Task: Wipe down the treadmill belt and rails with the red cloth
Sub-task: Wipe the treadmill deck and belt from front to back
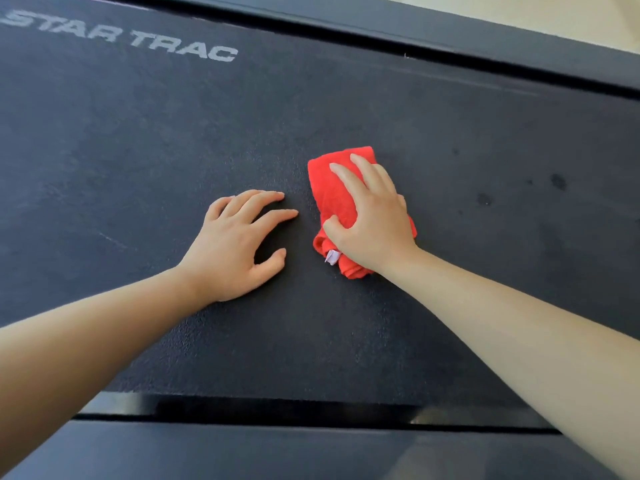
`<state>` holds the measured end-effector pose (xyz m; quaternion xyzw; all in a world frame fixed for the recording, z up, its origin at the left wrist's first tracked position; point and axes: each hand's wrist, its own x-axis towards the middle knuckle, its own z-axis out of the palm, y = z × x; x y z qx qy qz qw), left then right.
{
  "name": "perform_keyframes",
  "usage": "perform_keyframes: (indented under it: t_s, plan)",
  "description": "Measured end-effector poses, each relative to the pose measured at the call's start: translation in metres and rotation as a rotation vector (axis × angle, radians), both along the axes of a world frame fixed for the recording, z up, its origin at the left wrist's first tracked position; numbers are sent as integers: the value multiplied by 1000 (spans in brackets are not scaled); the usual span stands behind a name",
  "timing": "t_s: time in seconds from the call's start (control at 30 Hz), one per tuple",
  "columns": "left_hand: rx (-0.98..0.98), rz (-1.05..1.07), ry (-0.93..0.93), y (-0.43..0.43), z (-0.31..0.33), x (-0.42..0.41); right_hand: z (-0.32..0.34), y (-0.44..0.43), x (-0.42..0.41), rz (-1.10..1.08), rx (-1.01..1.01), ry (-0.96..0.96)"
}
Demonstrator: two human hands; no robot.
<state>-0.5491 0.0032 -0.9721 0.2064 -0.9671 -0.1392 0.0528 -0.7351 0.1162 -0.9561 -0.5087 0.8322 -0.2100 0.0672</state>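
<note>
The right hand, fingers spread, presses the folded red cloth onto the treadmill belt; the left hand rests splayed flat just left.

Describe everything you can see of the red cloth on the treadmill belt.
The bright red terry-like cloth is folded into a bunched pad, lying flat on the dark textured treadmill belt. A small white tag sticks out at its near, crumpled end. The right hand presses on it with fingers spread, covering its middle; red shows beyond them and beside the wrist. The left hand rests on the belt beside it, not touching.
</note>
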Motion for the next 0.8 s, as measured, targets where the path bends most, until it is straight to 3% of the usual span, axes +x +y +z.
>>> perform_keyframes:
  t_s: [0.2,0.4,0.6,0.8]
  plan:
    - [-38,27,40,3,-2,1,-4,67,-23,193,-42,-15]
    - [-70,54,-74,15,7,-3,0,40,-47,192,-54,-11]
    - [30,322,-128,79,-2,-21,-2,82,-53,274,-45,-23]
    - [-69,429,-135,115,-9,-29,-2,177,-60,262,-51,-1]
